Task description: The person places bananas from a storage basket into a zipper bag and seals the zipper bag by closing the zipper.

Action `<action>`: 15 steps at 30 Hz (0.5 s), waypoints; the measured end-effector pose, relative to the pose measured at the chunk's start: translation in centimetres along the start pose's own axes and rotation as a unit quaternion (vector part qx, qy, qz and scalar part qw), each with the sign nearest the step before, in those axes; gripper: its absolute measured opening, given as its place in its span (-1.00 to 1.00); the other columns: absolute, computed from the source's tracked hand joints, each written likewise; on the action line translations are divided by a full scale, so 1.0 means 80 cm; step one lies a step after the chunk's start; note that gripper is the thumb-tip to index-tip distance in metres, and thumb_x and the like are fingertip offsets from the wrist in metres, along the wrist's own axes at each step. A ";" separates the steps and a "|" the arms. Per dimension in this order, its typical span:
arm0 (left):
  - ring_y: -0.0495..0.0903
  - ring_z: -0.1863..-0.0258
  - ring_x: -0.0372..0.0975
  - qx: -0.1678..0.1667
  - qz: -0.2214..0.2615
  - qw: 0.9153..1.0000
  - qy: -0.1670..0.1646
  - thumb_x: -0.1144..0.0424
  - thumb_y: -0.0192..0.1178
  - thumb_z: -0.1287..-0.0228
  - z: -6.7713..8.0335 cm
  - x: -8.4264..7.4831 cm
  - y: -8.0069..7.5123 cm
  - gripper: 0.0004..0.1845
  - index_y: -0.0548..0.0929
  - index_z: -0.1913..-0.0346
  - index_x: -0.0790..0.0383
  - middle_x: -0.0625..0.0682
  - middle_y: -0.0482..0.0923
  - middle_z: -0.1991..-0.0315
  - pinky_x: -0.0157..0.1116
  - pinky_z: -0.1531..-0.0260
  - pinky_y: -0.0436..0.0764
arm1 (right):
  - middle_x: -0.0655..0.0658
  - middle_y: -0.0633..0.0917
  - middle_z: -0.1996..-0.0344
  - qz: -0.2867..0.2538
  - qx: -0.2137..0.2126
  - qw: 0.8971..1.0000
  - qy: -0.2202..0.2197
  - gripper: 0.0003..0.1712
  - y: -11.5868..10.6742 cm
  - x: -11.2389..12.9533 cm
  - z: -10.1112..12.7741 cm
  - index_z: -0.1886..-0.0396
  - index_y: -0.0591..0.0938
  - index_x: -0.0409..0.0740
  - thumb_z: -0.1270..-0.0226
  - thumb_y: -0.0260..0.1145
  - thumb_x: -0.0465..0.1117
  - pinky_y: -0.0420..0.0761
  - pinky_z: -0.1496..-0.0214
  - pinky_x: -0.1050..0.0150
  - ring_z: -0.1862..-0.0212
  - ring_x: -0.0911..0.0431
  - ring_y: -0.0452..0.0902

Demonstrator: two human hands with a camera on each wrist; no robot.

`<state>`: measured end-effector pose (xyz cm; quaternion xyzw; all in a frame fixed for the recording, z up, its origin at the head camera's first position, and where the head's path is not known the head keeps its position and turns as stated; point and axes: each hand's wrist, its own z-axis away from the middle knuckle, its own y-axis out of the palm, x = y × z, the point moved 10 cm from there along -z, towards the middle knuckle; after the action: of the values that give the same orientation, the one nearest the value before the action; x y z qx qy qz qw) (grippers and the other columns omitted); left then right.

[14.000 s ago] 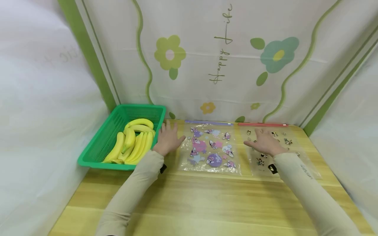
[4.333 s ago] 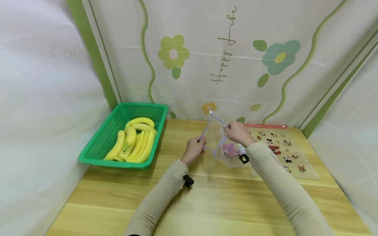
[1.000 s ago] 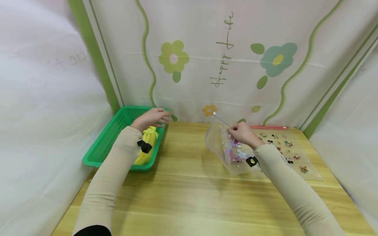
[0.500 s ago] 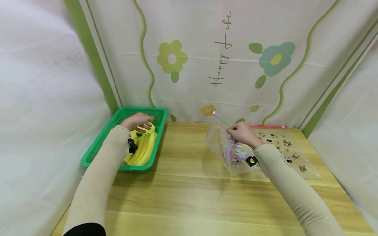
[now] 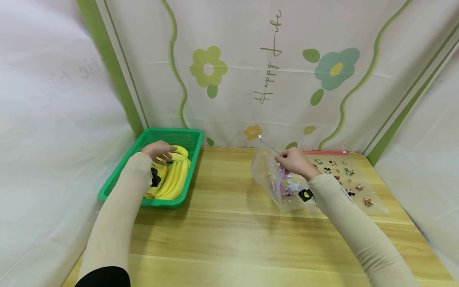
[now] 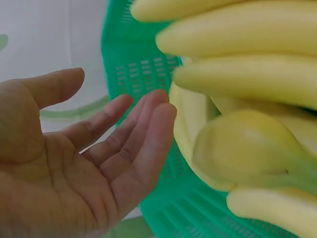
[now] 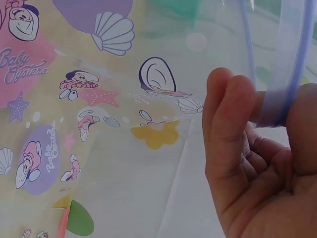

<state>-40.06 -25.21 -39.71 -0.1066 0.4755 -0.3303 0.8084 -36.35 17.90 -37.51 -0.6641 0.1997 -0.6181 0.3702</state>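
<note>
My left hand hovers over the green basket, its fingers loosely bent and holding nothing. Beneath it lie several yellow bananas; the left wrist view has the fingertips right beside the bananas, palm facing the camera. My right hand pinches the purple zip edge of a clear zip bag printed with cartoon shells. The bag's mouth gapes toward the basket, and its white slider sticks up at the far corner. In the right wrist view, thumb and fingers grip the purple strip.
A second clear zip bag with a red zip strip and small cartoon prints lies flat at the right, partly under the right arm. Behind the wooden table hangs a white curtain with flowers; white cloth also flanks both sides.
My left hand let go of the bag's edge after 4.3 seconds ago, went over to the basket and has since drifted left and lower over the bananas. The right hand keeps holding the bag.
</note>
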 end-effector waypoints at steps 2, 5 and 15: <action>0.33 -0.19 0.14 -0.007 0.001 1.000 -0.011 0.08 -0.10 -0.48 -0.001 0.010 -0.004 -0.40 0.14 -0.38 0.43 0.40 0.21 -0.22 -0.03 -0.08 0.46 | -0.10 0.63 0.68 -0.001 0.001 1.000 -0.002 -0.57 0.001 0.001 0.001 0.62 0.57 -0.29 -0.40 0.07 -0.16 0.54 0.61 0.21 0.69 0.05 0.53; 0.39 -0.07 0.09 -0.019 0.005 0.999 -0.028 0.08 -0.10 -0.47 0.000 0.024 -0.011 -0.40 0.16 -0.36 0.46 0.36 0.25 -0.15 -0.07 -0.01 0.51 | -0.10 0.63 0.68 -0.001 0.002 1.000 -0.003 -0.57 0.002 0.003 0.001 0.67 0.54 -0.25 -0.40 0.06 -0.16 0.53 0.62 0.20 0.69 0.04 0.53; 0.42 0.35 -0.18 -0.037 -0.017 0.998 -0.058 0.08 -0.02 -0.43 0.011 0.046 -0.024 -0.44 0.25 -0.29 0.43 0.19 0.33 0.21 -0.19 0.19 0.56 | -0.11 0.62 0.66 -0.001 0.004 1.000 -0.002 -0.59 0.003 0.007 0.004 0.63 0.55 -0.22 -0.41 0.07 -0.17 0.57 0.60 0.22 0.68 0.07 0.53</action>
<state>-38.95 -29.18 -40.90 -0.1633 0.4380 -0.3196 0.8242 -35.94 17.43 -37.33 -0.6643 0.1957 -0.6180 0.3722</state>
